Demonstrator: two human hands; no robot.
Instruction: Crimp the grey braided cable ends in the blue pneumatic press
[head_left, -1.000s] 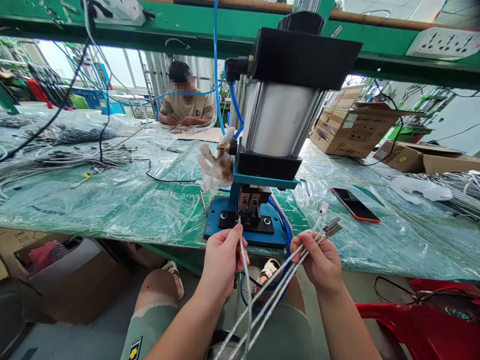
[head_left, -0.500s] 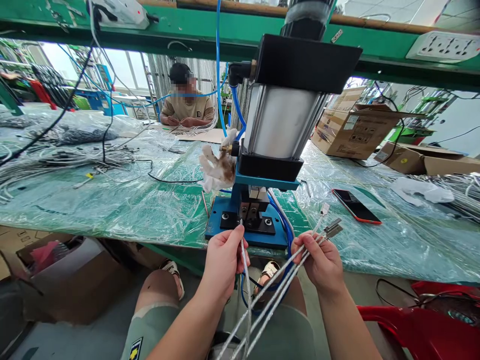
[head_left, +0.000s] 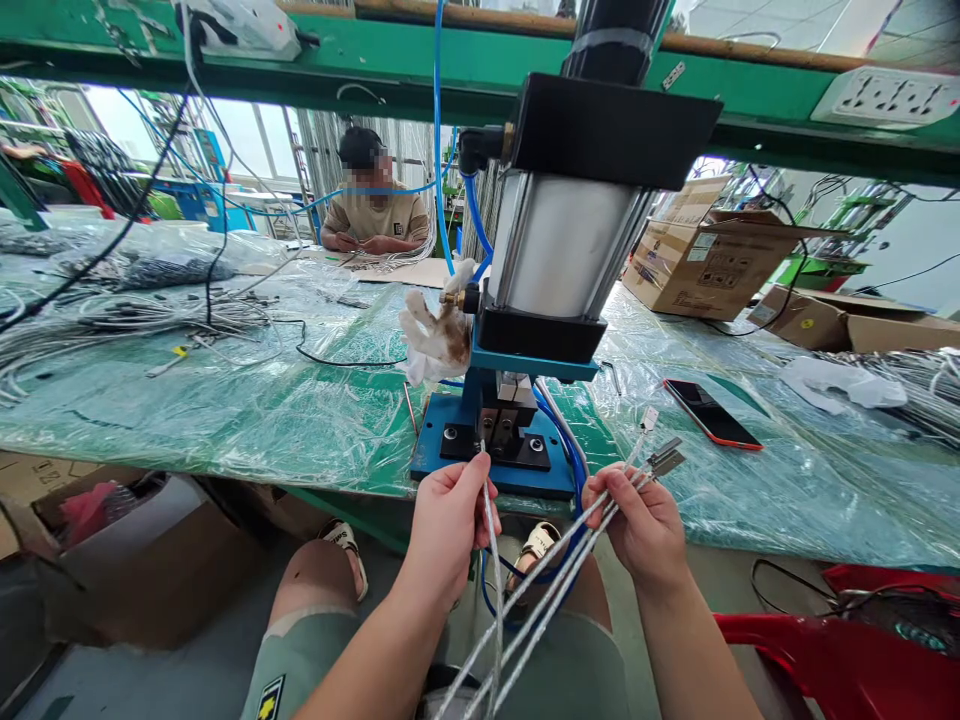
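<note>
Between thumb and fingers, my left hand [head_left: 454,510] pinches a silvery braided cable [head_left: 495,600] just below its upper end. That end meets the black tooling [head_left: 499,440] at the front of a pneumatic press [head_left: 562,240]; whether it sits inside is too small to tell. My right hand [head_left: 641,520] is closed on several similar cables [head_left: 559,590]. Their flat metal connector ends [head_left: 666,457] stick out above its fingers, and a smaller pale connector [head_left: 649,418] stands apart. The cables hang down towards my lap. The press rests on a blue base [head_left: 435,440] at the table's edge.
A phone [head_left: 712,413] lies right of the press on the plastic-covered table [head_left: 337,410]. Cardboard boxes [head_left: 690,255] stand at the back right. Bundled cables [head_left: 135,325] lie at left. Blue air hoses [head_left: 577,460] curve beside the base. A co-worker [head_left: 375,205] sits opposite.
Almost nothing differs. Both hands keep their places and grips; my left hand may sit a few pixels lower.
</note>
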